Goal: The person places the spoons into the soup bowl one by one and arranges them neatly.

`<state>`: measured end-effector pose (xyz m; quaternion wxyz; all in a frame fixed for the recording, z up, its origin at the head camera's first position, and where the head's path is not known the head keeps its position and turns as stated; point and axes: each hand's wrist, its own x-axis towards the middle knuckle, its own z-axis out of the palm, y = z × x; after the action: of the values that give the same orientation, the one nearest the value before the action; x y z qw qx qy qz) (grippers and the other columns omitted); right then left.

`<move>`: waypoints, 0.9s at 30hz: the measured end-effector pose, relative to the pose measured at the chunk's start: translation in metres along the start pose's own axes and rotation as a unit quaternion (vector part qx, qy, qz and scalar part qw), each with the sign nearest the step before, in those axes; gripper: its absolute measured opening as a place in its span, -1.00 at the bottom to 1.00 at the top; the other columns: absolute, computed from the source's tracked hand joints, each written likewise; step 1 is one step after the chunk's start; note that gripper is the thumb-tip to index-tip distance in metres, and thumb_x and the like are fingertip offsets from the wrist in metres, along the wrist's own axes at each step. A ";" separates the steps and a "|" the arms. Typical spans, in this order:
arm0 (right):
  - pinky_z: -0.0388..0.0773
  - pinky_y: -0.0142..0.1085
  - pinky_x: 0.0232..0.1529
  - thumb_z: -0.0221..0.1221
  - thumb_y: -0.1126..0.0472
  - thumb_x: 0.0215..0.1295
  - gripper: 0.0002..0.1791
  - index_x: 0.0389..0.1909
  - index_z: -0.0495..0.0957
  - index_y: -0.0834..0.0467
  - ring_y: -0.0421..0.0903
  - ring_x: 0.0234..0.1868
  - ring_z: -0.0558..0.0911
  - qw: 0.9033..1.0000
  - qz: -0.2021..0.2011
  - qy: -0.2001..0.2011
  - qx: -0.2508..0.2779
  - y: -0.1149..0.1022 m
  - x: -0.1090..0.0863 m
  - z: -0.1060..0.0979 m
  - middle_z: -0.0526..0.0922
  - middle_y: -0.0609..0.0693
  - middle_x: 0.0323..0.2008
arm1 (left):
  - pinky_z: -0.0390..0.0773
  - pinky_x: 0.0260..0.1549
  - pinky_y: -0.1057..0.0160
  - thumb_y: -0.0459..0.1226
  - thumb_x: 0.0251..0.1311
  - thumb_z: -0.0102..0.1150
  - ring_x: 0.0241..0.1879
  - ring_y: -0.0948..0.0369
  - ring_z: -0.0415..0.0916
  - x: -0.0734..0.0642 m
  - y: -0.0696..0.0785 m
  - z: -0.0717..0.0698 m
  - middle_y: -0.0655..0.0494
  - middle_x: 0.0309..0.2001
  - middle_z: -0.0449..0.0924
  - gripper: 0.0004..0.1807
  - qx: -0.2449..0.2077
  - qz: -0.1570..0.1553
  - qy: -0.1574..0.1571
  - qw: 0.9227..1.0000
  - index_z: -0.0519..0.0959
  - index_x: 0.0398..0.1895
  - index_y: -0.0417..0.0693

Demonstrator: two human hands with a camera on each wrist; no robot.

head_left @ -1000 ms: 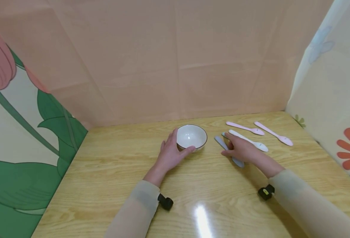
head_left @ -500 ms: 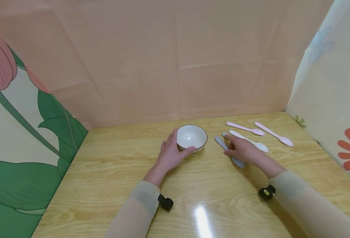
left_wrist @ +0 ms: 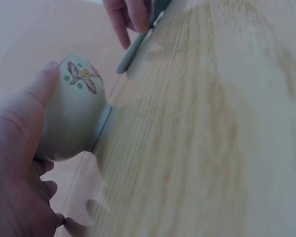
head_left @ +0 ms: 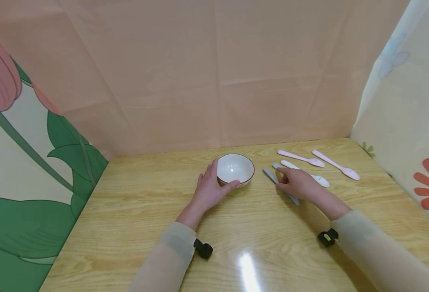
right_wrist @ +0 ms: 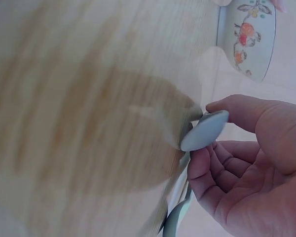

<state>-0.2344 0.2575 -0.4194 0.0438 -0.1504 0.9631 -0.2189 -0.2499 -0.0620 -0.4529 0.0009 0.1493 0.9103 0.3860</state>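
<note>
My left hand (head_left: pixel 210 190) holds the side of a white bowl (head_left: pixel 236 168) with a dark rim, thumb at the near edge and fingers round the left. Flowers decorate the bowl's outside in the left wrist view. To the right, my right hand (head_left: pixel 296 183) pinches a grey spoon (head_left: pixel 270 175) between thumb and fingers. That spoon stands tipped on its edge, close to the table; its scoop (right_wrist: pixel 205 132) faces the right wrist camera. From under the same hand pokes the tip of a pale teal utensil (head_left: pixel 276 166), the rest hidden. A white spoon (head_left: pixel 320 180) lies just behind, partly covered.
Two pink spoons (head_left: pixel 302 157) (head_left: pixel 336 164) lie at the back right of the wooden table (head_left: pixel 145 211). A peach cloth backdrop (head_left: pixel 163 81) rises at the back edge. Flowered panels (head_left: pixel 411 101) stand at the sides.
My right thumb has closed in on the grey spoon, which has turned from lying flat onto its edge. The left hand and bowl stay put.
</note>
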 end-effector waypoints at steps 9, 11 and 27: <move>0.60 -0.08 -0.20 0.27 0.31 0.42 -0.34 0.47 0.43 0.52 -0.05 -0.29 0.63 1.000 0.010 0.013 0.010 0.005 0.002 0.000 0.79 0.14 -0.16 | -0.17 0.68 -0.24 0.41 0.33 0.35 0.66 -0.10 0.20 0.001 -0.002 0.002 -0.15 0.74 0.10 0.28 -0.003 0.003 0.005 1.000 -0.07 0.84 0.01; 0.62 -0.05 -0.19 0.26 0.32 0.42 -0.33 0.49 0.43 0.51 -0.03 -0.27 0.66 1.000 0.017 0.007 0.016 0.007 0.002 -0.001 0.79 0.18 -0.13 | -0.17 0.68 -0.23 0.41 0.33 0.35 0.66 -0.09 0.20 0.001 -0.002 0.002 -0.14 0.74 0.09 0.28 -0.003 0.003 0.005 1.000 -0.07 0.84 0.02; 0.61 -0.31 -0.20 0.26 0.33 0.57 -0.32 0.61 0.32 0.38 -0.05 -0.17 0.66 0.983 -0.006 0.047 0.179 0.012 0.012 -0.003 0.76 0.14 -0.16 | -0.18 0.68 -0.23 0.40 0.34 0.35 0.65 -0.06 0.23 0.003 -0.005 0.005 -0.10 0.75 0.09 0.28 -0.003 0.005 0.004 1.000 -0.07 0.84 -0.02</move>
<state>-0.2494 0.2652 -0.4221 0.0233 -0.1354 0.9085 -0.3946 -0.2537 -0.0605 -0.4594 -0.0047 0.1524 0.9084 0.3894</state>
